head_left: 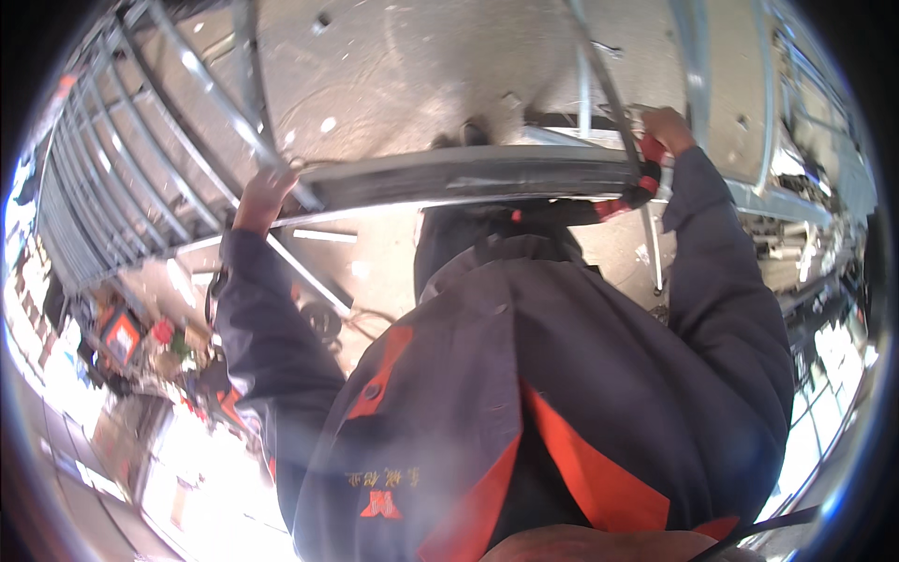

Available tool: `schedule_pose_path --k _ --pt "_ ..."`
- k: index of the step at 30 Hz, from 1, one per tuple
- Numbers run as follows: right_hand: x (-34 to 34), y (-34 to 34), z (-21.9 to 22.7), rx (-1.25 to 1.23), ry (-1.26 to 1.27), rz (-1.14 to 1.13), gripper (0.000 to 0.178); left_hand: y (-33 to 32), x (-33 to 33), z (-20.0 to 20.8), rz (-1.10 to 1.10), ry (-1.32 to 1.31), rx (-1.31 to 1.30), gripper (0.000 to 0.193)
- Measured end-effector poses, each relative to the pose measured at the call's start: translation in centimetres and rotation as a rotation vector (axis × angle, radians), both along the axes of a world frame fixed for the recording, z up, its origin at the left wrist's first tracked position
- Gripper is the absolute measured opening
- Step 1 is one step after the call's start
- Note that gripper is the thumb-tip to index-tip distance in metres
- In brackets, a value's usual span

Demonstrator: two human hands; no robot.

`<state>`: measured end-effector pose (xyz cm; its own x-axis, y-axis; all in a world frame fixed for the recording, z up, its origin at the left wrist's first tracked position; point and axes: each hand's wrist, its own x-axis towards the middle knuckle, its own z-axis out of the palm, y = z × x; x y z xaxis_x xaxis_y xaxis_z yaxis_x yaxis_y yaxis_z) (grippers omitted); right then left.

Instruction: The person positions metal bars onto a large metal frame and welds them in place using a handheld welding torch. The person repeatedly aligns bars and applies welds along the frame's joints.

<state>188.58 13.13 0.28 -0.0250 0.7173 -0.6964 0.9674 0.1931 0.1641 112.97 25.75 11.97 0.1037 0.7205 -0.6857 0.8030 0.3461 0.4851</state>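
A long grey metal beam (468,175) lies crosswise in front of my body. At its left end my left hand (265,197) is closed around a metal tube (304,195), with some blur over the fingers. My right hand (667,129) is at the beam's right end, its fingers curled. Directly against that hand is a red-and-black object (646,173), perhaps a tool, which continues along the beam's near side. A thin dark bar (609,80) slopes down to the same spot. What the right fingers grip is hidden.
Curved parallel metal tubes (140,140) form a rack on the left. Upright metal posts (695,66) stand at the far right. Thin rods (309,273) and cables lie below the beam, and an orange-fronted box (122,337) sits among clutter at left. Grey floor (421,66) shows beyond the beam.
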Motion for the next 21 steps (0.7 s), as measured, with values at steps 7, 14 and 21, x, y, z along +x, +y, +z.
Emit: schedule_pose_path --k 7,14,21 --pt "-1.1 -2.2 0.2 0.05 0.747 -1.884 0.022 0.3 -0.2 -0.4 -0.021 0.09 -0.056 0.063" --pt "-2.5 1.4 4.0 0.163 0.81 -1.516 0.03 0.8 -0.3 -0.2 0.013 0.03 -0.137 0.074" --pt "-5.9 3.5 6.8 0.437 0.687 -1.218 0.072 0.9 -0.2 0.0 -0.049 0.078 -0.071 0.073"
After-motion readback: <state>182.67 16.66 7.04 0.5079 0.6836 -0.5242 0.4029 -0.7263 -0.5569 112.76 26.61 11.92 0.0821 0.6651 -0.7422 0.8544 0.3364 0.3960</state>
